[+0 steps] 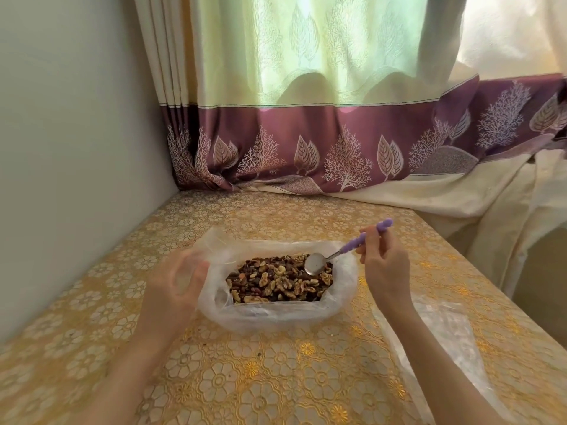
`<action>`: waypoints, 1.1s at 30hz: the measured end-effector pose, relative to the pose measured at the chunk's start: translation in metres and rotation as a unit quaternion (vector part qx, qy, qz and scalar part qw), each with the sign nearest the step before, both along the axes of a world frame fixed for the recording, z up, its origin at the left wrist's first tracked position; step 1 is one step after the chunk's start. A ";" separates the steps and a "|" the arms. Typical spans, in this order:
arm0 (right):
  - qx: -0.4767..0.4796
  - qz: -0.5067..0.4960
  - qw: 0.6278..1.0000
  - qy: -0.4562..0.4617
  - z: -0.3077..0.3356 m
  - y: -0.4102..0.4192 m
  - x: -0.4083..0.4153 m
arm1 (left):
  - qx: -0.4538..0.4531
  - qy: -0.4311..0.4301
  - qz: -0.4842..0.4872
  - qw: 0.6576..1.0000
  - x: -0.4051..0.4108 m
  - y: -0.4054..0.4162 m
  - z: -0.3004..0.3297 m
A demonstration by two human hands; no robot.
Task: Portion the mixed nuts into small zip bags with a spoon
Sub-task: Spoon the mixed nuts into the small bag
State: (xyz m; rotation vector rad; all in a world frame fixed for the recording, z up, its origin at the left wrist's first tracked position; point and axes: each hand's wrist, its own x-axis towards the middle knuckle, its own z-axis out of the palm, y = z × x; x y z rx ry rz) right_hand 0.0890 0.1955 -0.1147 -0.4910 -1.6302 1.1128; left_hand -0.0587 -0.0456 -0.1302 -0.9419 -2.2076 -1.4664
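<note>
Head view: left hand [178, 283] blurs behind plastic bag [276, 314].

Table cover [276, 378]: yellow-gold, embossed cream flower medallions all over. Mixed nuts [279, 279]: tan walnut pieces with dark brown and reddish bits, in a clear whitish plastic bag [276, 317] mid-table. Spoon [337, 253]: silver bowl, lilac ribbed handle. Clear plastic sheet [445, 332] near the right edge. Curtain [306, 87] along the far edge: pale green-cream with faint leaf print, plum band with white trees and leaves. Wall [76, 133] at the left edge: plain off-white.
</note>
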 end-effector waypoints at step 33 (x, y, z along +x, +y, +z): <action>-0.129 0.138 0.979 -0.072 -0.018 -0.014 -0.030 | -0.072 -0.010 0.001 0.997 0.000 0.000 -0.015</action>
